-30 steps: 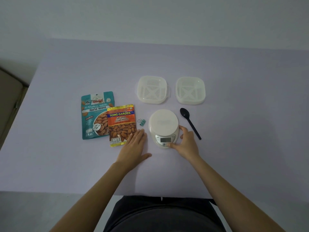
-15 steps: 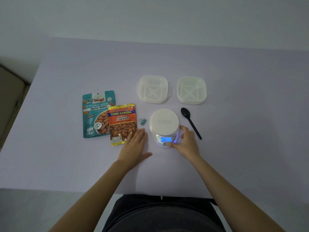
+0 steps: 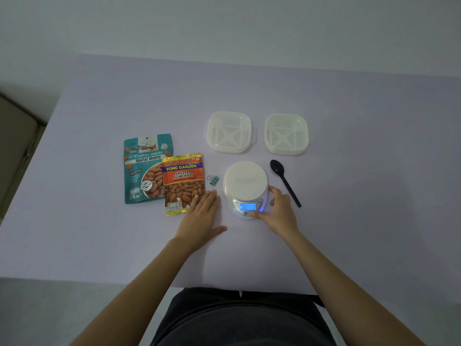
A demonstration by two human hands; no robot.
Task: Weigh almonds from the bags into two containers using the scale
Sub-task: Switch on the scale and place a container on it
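While right hand (image 3: 279, 211) grasps scale (image 3: 245, 181) | left hand (image 3: 202, 217) released | left container (image 3: 229, 115), right container (image 3: 287, 118): bare slotted floors

glossy foil bags (image 3: 183, 183), matt plastic spoon (image 3: 284, 179)

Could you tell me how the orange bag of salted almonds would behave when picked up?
The orange foil bag of salted almonds will probably flop, since it lies thin and flat. Its glossy, glinting film may prove slippery.

scale (image 3: 245, 182) | display (image 3: 248, 206) — dark a second ago | now lit blue — reads 0
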